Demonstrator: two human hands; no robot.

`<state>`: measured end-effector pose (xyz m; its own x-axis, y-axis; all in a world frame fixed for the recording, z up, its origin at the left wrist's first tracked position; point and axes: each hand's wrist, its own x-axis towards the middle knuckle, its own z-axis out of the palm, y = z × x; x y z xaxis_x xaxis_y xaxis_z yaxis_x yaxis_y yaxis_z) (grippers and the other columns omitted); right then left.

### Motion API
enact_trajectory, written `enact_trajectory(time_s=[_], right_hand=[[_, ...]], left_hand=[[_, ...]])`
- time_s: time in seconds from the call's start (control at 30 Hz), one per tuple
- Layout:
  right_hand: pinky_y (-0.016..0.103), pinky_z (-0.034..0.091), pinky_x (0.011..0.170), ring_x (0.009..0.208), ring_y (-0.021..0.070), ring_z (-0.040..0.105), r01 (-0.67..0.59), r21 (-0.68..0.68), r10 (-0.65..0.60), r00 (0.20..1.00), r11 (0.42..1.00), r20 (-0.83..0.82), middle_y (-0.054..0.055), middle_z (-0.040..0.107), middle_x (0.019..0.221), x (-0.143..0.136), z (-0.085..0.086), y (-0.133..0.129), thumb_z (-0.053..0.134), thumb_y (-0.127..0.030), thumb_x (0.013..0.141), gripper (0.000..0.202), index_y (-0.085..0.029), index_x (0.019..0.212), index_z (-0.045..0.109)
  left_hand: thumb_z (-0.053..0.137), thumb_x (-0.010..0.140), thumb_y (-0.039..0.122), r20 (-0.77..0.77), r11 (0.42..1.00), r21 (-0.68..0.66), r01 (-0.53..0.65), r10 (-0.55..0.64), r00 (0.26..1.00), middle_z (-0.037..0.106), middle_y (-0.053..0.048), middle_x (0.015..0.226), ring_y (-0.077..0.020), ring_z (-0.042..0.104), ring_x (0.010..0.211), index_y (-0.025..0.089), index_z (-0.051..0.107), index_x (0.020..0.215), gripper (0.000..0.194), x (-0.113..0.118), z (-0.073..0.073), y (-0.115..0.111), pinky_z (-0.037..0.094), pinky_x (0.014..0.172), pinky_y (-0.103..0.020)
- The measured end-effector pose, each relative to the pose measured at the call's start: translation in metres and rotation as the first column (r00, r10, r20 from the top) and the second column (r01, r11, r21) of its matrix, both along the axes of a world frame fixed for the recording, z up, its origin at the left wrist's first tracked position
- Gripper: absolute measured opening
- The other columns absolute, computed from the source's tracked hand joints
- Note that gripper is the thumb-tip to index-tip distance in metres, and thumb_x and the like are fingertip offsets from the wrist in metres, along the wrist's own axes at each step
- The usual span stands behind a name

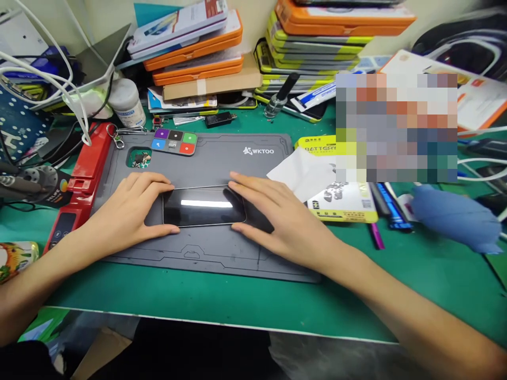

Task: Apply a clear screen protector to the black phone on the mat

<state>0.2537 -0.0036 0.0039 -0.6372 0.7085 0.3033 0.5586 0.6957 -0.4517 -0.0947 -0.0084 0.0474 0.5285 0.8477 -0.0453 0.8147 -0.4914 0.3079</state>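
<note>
A black smartphone (pixel 204 214) lies screen up and sideways on the grey work mat (pixel 222 169), with a bright reflection across its glass. My left hand (pixel 137 208) grips its left end, thumb at the lower edge and fingers at the upper edge. At the right end, my right hand (pixel 273 211) holds the phone the same way, thumb below and fingers above. Above the phone on the mat is a small tile with coloured squares (pixel 174 142). A white sheet (pixel 299 171) overlaps the yellow battery package (pixel 340 211) to the right.
A red device (pixel 85 174) borders the mat's left side. Behind stand a white jar (pixel 127 103), stacked orange boxes (pixel 198 47), yellow-grey cases (pixel 312 53) and a small bottle (pixel 277 100). Right are a blue air blower (pixel 455 216) and tools. A blurred patch hides the upper right.
</note>
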Motion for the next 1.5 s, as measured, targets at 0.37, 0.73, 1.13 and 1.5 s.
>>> enact_trajectory(time_s=[0.37,0.73,1.13,1.5], right_hand=[[0.062,0.051,0.127,0.159,0.0321,0.055,-0.251,0.197,0.223,0.962,0.948,0.155,0.014,0.063,0.167,-0.003,0.005,0.002,0.063,-0.049,0.112,0.046,-0.026,0.151,0.071],[0.062,0.055,0.112,0.130,0.0385,0.070,0.235,0.276,-0.285,0.946,0.932,0.155,0.016,0.078,0.137,0.045,0.017,0.040,0.057,-0.043,0.112,0.037,-0.023,0.135,0.078],[0.046,0.060,0.092,0.105,0.0296,0.075,0.029,-0.069,-0.017,0.986,0.997,0.167,0.009,0.079,0.107,0.075,0.024,0.045,0.056,-0.041,0.111,0.026,-0.026,0.098,0.073],[0.039,0.062,0.088,0.099,0.0231,0.076,-0.143,0.069,0.150,0.984,0.987,-0.098,0.007,0.082,0.106,0.018,0.023,0.017,0.058,-0.026,0.114,0.014,-0.024,0.113,0.072]], left_hand=[[0.069,0.100,0.072,0.048,0.996,0.078,0.038,-0.042,0.998,0.066,-0.017,0.149,-0.0413,0.059,0.139,0.022,0.065,0.145,0.067,-0.004,-0.005,0.000,0.048,0.121,-0.061],[0.044,0.113,0.068,-0.032,0.970,0.235,0.060,-0.054,0.998,0.046,-0.023,0.176,-0.0448,0.041,0.165,0.015,0.039,0.174,0.081,0.003,-0.026,-0.012,0.034,0.133,-0.065],[0.037,0.122,0.036,-0.040,0.932,0.227,0.283,-0.282,0.959,0.041,-0.006,0.180,-0.0249,0.035,0.171,0.023,0.035,0.178,0.057,0.012,-0.032,-0.015,0.031,0.143,-0.049],[0.040,0.111,0.011,-0.067,0.856,0.214,0.470,-0.467,0.882,0.030,-0.008,0.184,-0.0199,0.032,0.172,0.022,0.013,0.183,0.077,0.017,-0.027,-0.018,0.028,0.144,-0.042]])
